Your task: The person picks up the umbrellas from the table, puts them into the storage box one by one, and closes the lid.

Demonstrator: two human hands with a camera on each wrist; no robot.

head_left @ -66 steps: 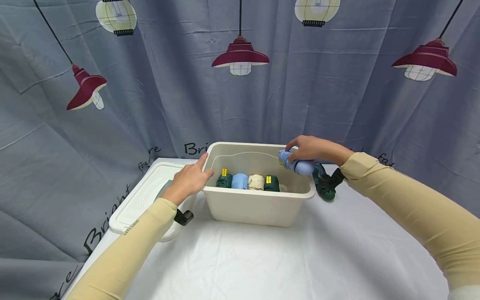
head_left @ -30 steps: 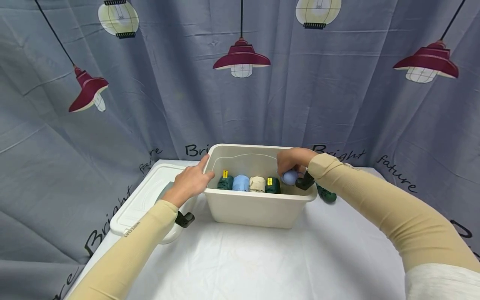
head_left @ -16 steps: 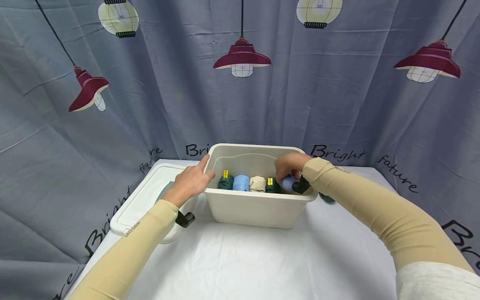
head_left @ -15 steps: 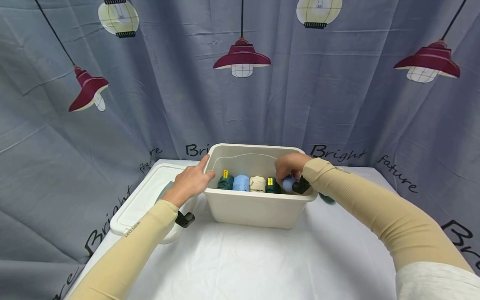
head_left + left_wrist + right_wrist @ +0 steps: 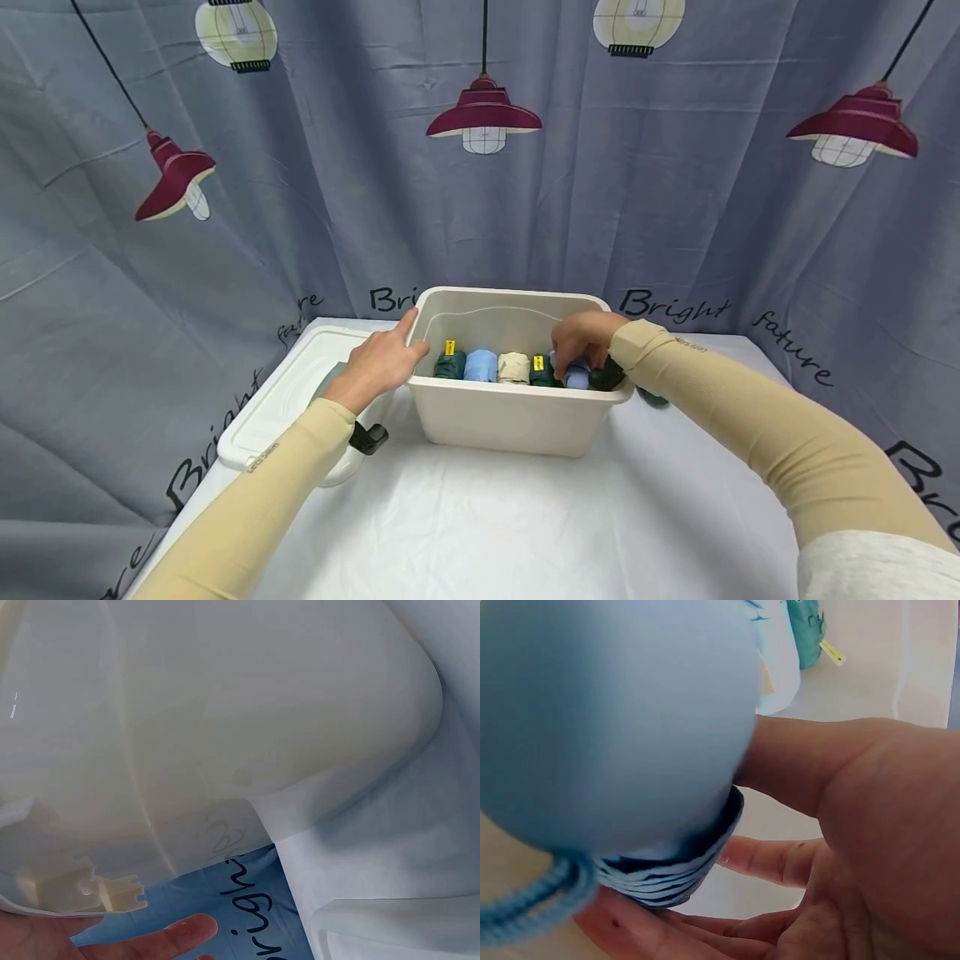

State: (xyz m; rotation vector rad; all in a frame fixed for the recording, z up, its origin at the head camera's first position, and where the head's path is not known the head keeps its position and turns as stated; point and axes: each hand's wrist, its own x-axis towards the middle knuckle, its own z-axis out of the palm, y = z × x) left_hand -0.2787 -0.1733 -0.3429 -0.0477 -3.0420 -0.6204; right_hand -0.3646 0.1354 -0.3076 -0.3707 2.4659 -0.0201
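Inside the off-white plastic bin (image 5: 498, 417), my right hand (image 5: 587, 335) grips a light blue folding umbrella (image 5: 577, 378) at the right end of the row. The right wrist view shows its smooth rounded handle (image 5: 622, 712) and cord loop (image 5: 536, 907), with the thumb and fingers around the body. To its left stand a dark green umbrella (image 5: 541, 372), a cream one (image 5: 513, 368), a blue one (image 5: 480, 367) and another dark green one (image 5: 449, 365). My left hand (image 5: 381, 360) rests at the bin's left rim, index finger straight (image 5: 169, 939).
A white lid (image 5: 262, 417) lies on the white-covered table (image 5: 480, 517) left of the bin, partly behind the left forearm. Outside the bin's right end, a dark green umbrella (image 5: 652, 400) is mostly hidden by the right sleeve. A printed curtain (image 5: 480, 225) hangs behind.
My right hand has carried the blue umbrella from above the bin's right rim down inside, beside the dark green one. Lately the hand shifts slightly right. The left hand stays at the rim.
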